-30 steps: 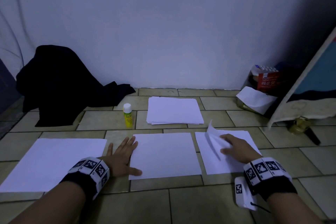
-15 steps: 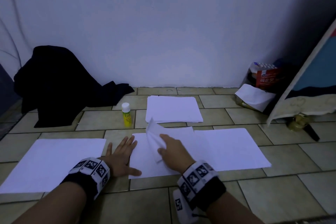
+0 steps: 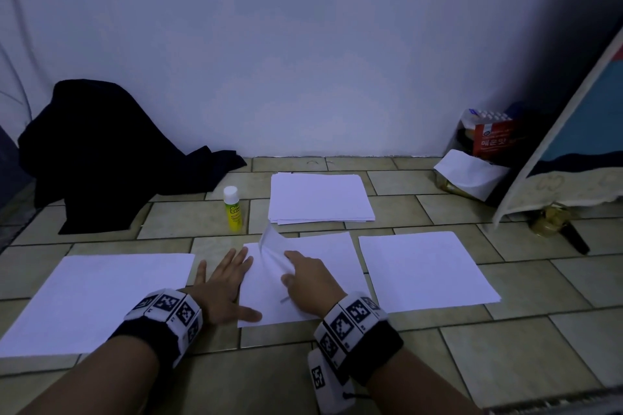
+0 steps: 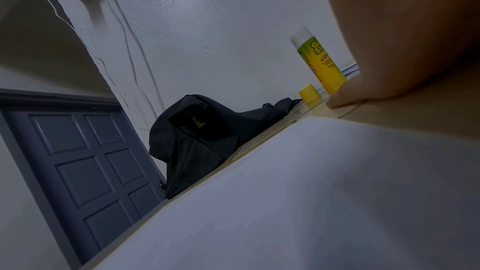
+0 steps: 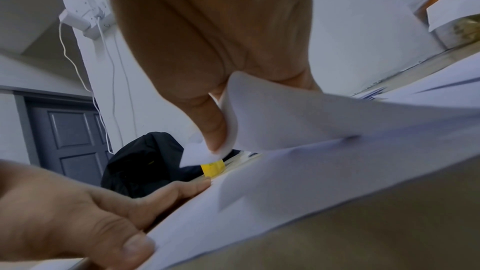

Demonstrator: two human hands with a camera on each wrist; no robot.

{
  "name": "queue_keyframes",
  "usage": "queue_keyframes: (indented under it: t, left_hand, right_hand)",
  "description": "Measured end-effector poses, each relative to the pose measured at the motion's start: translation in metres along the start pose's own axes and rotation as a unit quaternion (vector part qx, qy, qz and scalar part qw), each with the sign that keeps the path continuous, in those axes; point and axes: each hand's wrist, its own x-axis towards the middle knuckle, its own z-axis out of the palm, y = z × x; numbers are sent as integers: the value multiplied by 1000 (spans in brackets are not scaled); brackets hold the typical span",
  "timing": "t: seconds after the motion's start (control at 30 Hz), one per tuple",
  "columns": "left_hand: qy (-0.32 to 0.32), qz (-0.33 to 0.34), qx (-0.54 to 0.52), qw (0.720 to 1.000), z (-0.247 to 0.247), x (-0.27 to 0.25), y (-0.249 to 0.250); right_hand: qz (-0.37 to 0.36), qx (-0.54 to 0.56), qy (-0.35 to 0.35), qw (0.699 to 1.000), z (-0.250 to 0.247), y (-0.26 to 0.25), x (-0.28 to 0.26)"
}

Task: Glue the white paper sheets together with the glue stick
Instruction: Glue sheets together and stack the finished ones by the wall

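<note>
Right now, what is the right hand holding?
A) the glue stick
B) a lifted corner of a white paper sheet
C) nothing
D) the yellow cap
B: the right hand pinches the raised corner of the white paper sheet over the middle sheet, while the glue stick stands apart on the floor.

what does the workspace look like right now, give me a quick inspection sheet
surface: tiled floor, dim light.
job's things: glue stick upright, its yellow cap off beside it; paper stack by the wall; left sheet and right sheet flat; lifted sheet over the middle sheet.
clutter: dark cloth; red box and loose white paper far right.
grippers: left hand flat, thumb on the middle sheet's edge; right hand pinches the lifted sheet's curled corner.
cables: white cable hanging from a wall plug.
surroundings: pale wall; grey door; leaning board.
</note>
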Motion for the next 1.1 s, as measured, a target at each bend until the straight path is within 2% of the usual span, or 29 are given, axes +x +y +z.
queue_keyframes:
  t: [1.1]
  left_hand:
    - [-6,-4,4,1000,0,2,0]
  right_hand:
    - [37,-4,7,999,2,-12,-12]
